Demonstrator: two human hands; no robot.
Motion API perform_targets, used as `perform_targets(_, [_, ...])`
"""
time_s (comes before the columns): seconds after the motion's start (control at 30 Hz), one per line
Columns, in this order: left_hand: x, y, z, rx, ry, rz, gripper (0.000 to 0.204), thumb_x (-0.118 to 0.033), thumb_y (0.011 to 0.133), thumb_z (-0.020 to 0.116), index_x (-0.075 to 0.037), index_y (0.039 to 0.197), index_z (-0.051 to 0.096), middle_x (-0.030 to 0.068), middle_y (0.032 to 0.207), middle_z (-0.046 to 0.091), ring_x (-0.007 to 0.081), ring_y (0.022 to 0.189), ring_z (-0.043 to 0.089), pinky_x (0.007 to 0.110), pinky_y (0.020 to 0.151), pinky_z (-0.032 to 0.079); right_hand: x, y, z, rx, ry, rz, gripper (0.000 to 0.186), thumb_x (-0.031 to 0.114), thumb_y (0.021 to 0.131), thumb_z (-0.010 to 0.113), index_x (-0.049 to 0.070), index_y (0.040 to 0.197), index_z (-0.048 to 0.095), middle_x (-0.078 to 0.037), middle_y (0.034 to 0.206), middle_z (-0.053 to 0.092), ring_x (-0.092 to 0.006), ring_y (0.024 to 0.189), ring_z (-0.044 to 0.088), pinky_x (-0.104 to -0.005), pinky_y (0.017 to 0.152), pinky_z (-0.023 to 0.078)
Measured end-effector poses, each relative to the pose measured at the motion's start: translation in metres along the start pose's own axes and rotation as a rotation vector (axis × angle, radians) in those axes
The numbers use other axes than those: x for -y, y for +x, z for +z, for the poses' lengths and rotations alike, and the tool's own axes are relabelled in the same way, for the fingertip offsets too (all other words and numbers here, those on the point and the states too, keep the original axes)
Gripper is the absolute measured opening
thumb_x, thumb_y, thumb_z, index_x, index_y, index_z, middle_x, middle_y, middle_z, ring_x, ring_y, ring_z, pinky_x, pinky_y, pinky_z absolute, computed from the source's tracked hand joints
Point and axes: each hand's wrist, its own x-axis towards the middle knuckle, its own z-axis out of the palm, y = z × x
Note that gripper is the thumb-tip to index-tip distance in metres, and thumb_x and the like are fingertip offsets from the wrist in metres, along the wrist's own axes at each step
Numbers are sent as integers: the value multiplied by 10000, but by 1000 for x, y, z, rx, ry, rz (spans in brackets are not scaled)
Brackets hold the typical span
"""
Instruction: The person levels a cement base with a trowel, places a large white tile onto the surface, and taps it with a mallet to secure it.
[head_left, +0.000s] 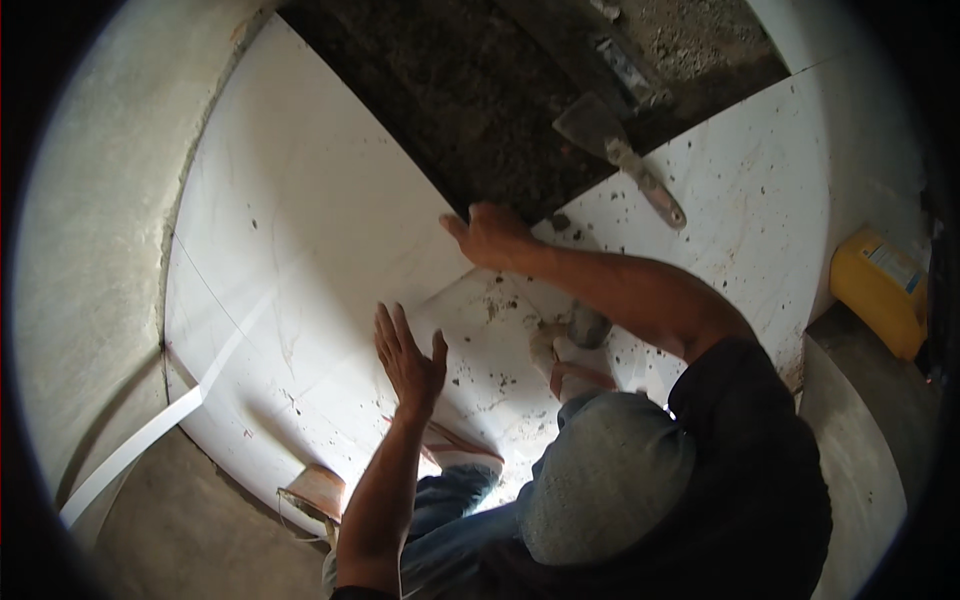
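A large white tile [310, 170] lies at the left, its dark straight edge bordering a bed of dark, rough material [440, 90]. My right hand [492, 238] is at the tile's near right corner, with the thumb stretched out over the surface and the other fingers curled at the edge. Those fingertips are partly hidden. Over the pale tiles nearer me, my left hand [410, 358] is raised with its fingers apart and nothing in it. A putty knife [648, 185] with a dirty blade rests across the edge of the right-hand tile [755, 170].
A yellow jug [880, 290] stands at the far right by a grey ledge [870, 370]. Beside my left forearm is a brownish, bucket-like object [318, 488], partly hidden. A curved grey wall [110, 180] bounds the left. Dark crumbs dot the tiles around my bent knee [605, 480].
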Motion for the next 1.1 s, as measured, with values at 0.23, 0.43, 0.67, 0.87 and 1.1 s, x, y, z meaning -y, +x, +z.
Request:
perform_targets(0.23, [32, 20, -20, -205, 212, 38, 810, -123, 747, 705, -37, 1437, 291, 208, 1486, 284, 364, 1384, 259, 518, 1114, 219, 49, -29, -56, 180, -51, -116, 694, 540, 939, 410, -120, 998, 617, -300, 977, 634, -416, 944, 627, -448, 826, 499])
perform_targets(0.43, [56, 39, -101, -100, 83, 303, 806, 82, 604, 637, -120, 1367, 468, 127, 1425, 427, 338, 1346, 356, 512, 1094, 282, 85, -41, -81, 350, 270, -30, 602, 520, 935, 466, -49, 1008, 649, -172, 908, 665, -253, 854, 637, -405, 769, 496])
perform_targets(0.67, [63, 54, -187, -132, -82, 450, 709, 166, 684, 643, -106, 1326, 514, 91, 1350, 520, 252, 1271, 474, 356, 1072, 392, -55, -37, -170, -480, -726, -293, 573, 528, 910, 489, 0, 1107, 588, -207, 979, 646, -381, 915, 617, -441, 842, 466])
perform_targets(0.87, [70, 66, -238, -395, 31, 554, 536, -52, 682, 741, -139, 1197, 619, 89, 1134, 655, 217, 1093, 592, 419, 1044, 347, -126, -97, -139, -498, -795, -347, 575, 287, 859, 648, 47, 1324, 411, -262, 1084, 553, -422, 1011, 533, -476, 871, 437])
perform_targets(1.1, [42, 42, -291, -716, 404, 331, 437, -53, 671, 773, -59, 1091, 652, 71, 1008, 691, 209, 998, 626, 379, 958, 423, -144, -87, -133, -570, -646, -247, 527, 82, 798, 609, 10, 1283, 415, -258, 1099, 525, -405, 1000, 535, -448, 882, 439])
